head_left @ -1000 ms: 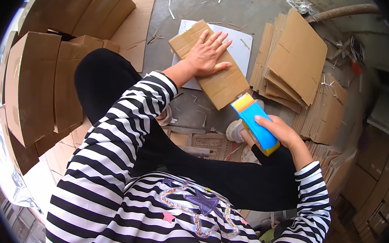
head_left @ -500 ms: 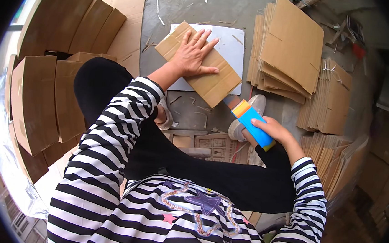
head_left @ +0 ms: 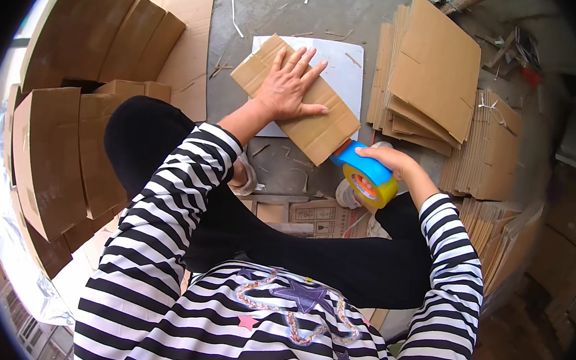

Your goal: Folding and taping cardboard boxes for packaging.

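A brown cardboard box (head_left: 325, 132) lies slantwise over a white board (head_left: 348, 63) on the floor. My left hand (head_left: 287, 88) presses flat on top of it, fingers spread. In my right hand (head_left: 394, 163) is a blue tape dispenser (head_left: 364, 160) with a roll of yellow tape showing on its side. The dispenser's front end meets the near right end of the box. My fingers below the dispenser are partly hidden, and so is the tape's contact with the cardboard.
Several brown boxes (head_left: 50, 154) are stacked at my left. To the right stand piles of flat cardboard (head_left: 435, 70) and a tied bundle (head_left: 490, 145). Cardboard scraps and white straps (head_left: 234, 6) litter the grey floor. My feet flank the near side of the board.
My right hand has moved up and left and turned the dispenser, so its roll faces me and its front now meets the box end. My left hand stays on the box.
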A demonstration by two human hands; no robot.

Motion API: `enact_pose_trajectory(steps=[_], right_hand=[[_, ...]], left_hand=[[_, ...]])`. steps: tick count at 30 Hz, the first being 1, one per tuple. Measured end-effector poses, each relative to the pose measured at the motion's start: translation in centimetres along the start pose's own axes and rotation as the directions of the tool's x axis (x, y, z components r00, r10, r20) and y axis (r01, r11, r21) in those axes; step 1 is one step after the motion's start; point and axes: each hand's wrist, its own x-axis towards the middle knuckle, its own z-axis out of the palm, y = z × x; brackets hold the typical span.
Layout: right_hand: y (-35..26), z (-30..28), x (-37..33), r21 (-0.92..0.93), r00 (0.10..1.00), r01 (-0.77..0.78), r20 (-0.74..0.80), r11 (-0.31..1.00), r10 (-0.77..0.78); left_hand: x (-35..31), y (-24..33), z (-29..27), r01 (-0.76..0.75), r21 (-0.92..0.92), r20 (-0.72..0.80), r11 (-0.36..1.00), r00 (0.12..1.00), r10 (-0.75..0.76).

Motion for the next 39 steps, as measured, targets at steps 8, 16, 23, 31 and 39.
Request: enact_pose_trajectory(steps=[8, 16, 23, 31, 39], right_hand=[[-2.6, -3.5, -2.1, -0.749, 0.851, -0.108, -0.410, 0.653, -0.329], [-6.3, -16.3, -2.8, -0.585, 0.046, -0.310, -0.796, 0.749, -0.603], [-11.2, -7.1, 1.3, -0.817, -0.309, -0.250, -0.441, 0.520, -0.842], [-10.2, 12.6, 9.2, -0.963, -0.068, -0.031, -0.266, 0.268, -0.962], [-1.9, 8.8, 10.5, -0.284, -0.062, 0.888, -0.853, 0.362, -0.518]], left_hand=[[-0.3, -0.7, 0.5, 0.031, -0.032, 0.003, 0.999, 1.000, -0.031], [0.2, -3.7, -1.9, 0.502, -0.088, -0.086, 0.860, 0.857, -0.509], [-1.4, -5.3, -1.1, 0.650, -0.095, 0.034, 0.754, 0.759, -0.650], [-1.0, -5.9, 1.1, 0.635, -0.120, -0.027, 0.763, 0.766, -0.642], [-0.8, -9.6, -0.3, 0.714, -0.345, 0.363, 0.609, 0.700, -0.615]])
